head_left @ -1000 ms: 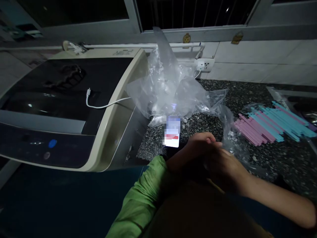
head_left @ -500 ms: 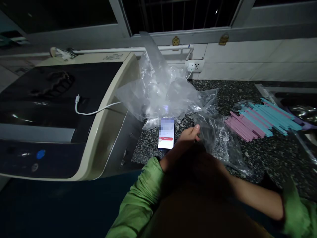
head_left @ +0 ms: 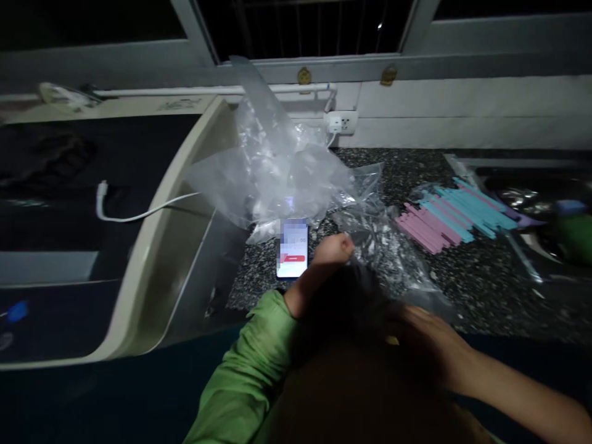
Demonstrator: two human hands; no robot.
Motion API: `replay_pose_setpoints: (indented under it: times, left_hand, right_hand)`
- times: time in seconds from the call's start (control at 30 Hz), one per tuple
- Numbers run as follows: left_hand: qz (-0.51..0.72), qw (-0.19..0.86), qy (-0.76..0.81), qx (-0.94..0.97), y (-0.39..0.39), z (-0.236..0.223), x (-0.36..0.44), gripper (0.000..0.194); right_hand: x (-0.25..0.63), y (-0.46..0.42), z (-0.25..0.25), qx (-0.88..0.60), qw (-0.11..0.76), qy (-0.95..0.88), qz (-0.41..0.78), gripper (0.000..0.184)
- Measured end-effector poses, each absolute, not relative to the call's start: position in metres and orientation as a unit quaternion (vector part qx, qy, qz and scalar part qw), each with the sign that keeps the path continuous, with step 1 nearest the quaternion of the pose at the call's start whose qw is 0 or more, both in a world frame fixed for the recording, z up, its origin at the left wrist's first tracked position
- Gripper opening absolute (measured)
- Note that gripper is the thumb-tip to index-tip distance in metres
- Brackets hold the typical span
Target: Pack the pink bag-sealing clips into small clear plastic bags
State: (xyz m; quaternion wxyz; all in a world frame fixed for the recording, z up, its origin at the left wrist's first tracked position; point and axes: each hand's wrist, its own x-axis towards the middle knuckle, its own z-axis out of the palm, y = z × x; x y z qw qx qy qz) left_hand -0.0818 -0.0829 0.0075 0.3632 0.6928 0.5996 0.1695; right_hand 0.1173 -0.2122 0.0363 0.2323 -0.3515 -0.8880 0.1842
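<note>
Where the left hand (head_left: pixel 332 248) is, head view: just right of and below the frame's middle, fingers curled beside the upper-left part of the crumpled clear bag (head_left: pixel 391 253); whether film is pinched there, I cannot tell.
Right hand (head_left: pixel 419 324): lower and farther right, largely in shadow; its fingers are hidden, so its hold cannot be told.
Clear bag: right of centre on the speckled bench (head_left: pixel 467 290), up and right of the left hand, above the right; its long axis slants from upper left to lower right. At its upper-left end, the left hand is nearer.
Pink and blue sticks (head_left: pixel 456 213): in a row just beyond the bag's right side.
Phone (head_left: pixel 296 246): screen lit, just left of the left hand.
</note>
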Motion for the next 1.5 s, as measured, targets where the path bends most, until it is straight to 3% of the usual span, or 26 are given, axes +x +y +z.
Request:
replay_pose_setpoints:
  times: [0.13,0.27,0.43,0.53,0.63,0.7,0.83,0.93,1.03,1.2,1.37,1.5]
  left_hand:
    - [0.198,0.389,0.580,0.688,-0.080,0.001,-0.086,0.010]
    - [0.217,0.409,0.575,0.675,-0.078,-0.001,-0.085,0.012]
    - [0.214,0.353,0.621,0.667,-0.075,0.001,-0.088,0.016]
    - [0.272,0.252,0.639,0.674,-0.089,0.005,-0.097,0.040]
    - [0.286,0.178,0.538,0.773,-0.122,0.013,-0.113,0.039]
    - [0.222,0.190,0.416,0.861,-0.148,0.017,-0.123,0.038]
    - [0.116,0.148,0.273,0.943,-0.184,0.009,-0.130,0.057]
    - [0.121,0.074,0.234,0.962,-0.187,-0.010,-0.121,0.050]
    - [0.177,0.041,0.219,0.959,-0.183,-0.027,-0.111,0.031]
    - [0.253,0.084,0.241,0.933,-0.184,-0.028,-0.112,0.022]
    - [0.307,0.215,0.272,0.886,-0.183,-0.008,-0.117,0.024]
    - [0.351,0.336,0.325,0.811,-0.176,0.007,-0.115,0.022]
  right_hand:
    - [0.151,-0.212,0.043,-0.377,0.227,-0.897,0.042,0.029]
    - [0.174,-0.210,0.024,-0.432,0.145,-0.890,-0.018,0.050]
    - [0.184,-0.223,0.001,-0.405,0.120,-0.906,0.016,0.044]
    - [0.192,-0.224,0.004,-0.396,0.150,-0.906,0.024,0.034]
    - [0.208,-0.209,0.013,-0.408,0.184,-0.894,-0.014,0.027]
    - [0.217,-0.190,0.019,-0.414,0.163,-0.893,-0.062,0.030]
    - [0.215,-0.140,0.021,-0.407,0.091,-0.899,-0.134,0.043]
    - [0.203,-0.112,0.016,-0.364,0.047,-0.918,-0.150,0.049]
    - [0.201,-0.103,0.009,-0.328,0.023,-0.936,-0.129,0.039]
    - [0.215,-0.114,0.004,-0.354,0.049,-0.928,-0.101,0.042]
    - [0.217,-0.125,0.003,-0.348,0.047,-0.936,-0.019,0.051]
    - [0.217,-0.134,0.004,-0.382,0.105,-0.917,0.041,0.054]
